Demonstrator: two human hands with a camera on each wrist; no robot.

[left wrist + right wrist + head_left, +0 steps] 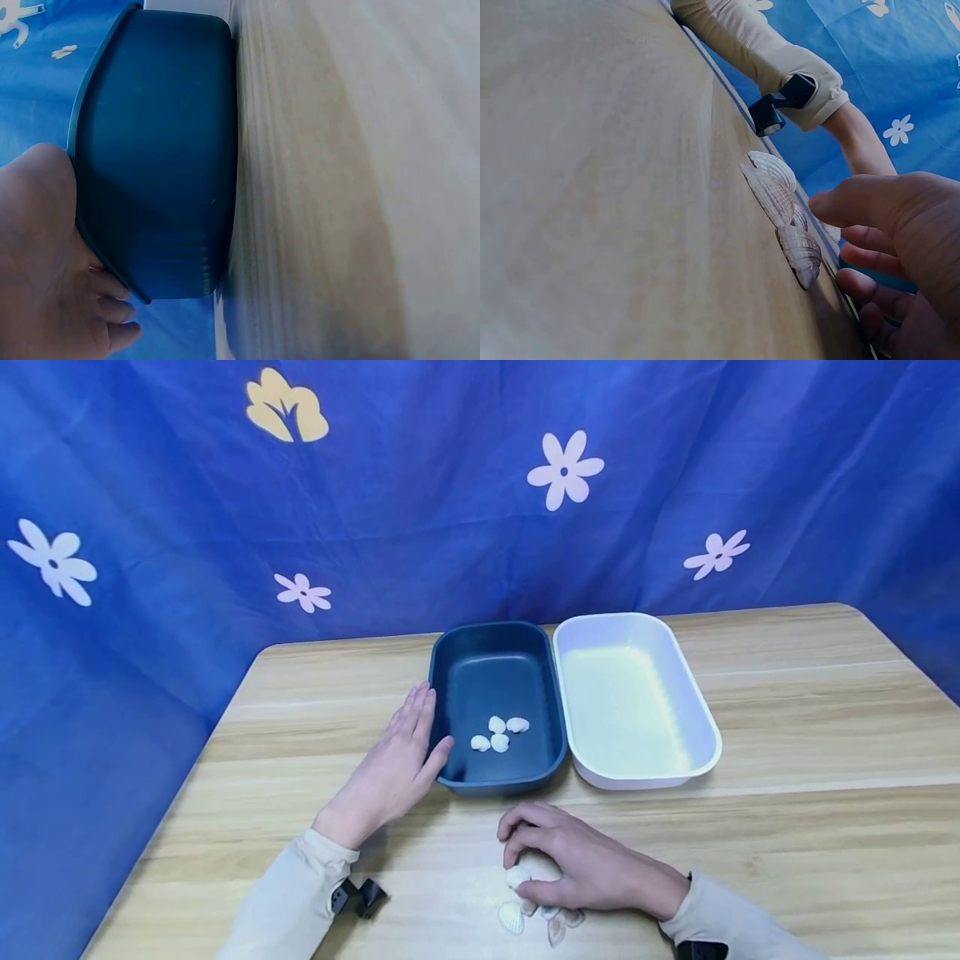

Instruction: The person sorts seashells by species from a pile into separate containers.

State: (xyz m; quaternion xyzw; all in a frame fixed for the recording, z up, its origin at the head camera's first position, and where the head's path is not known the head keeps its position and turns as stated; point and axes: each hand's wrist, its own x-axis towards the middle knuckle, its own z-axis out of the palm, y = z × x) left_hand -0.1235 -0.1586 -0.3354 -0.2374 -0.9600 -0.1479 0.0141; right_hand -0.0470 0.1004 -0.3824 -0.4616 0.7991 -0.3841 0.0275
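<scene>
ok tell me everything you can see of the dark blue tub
The dark blue tub is a deep rectangle with rounded corners, smooth walls and a thin lip around its open top; it looks like plastic. It stands upright on the wooden table, close beside the white tub. Four white shells lie on its floor, toward the person's end. The left hand touches its left side, thumb at the rim.

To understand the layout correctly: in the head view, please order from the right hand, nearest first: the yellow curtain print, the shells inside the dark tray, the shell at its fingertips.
From the right hand:
1. Shell between its thumb and fingertip.
2. Four shells in the dark tray, ahead.
3. Yellow print on the curtain, far ahead-left.
</scene>
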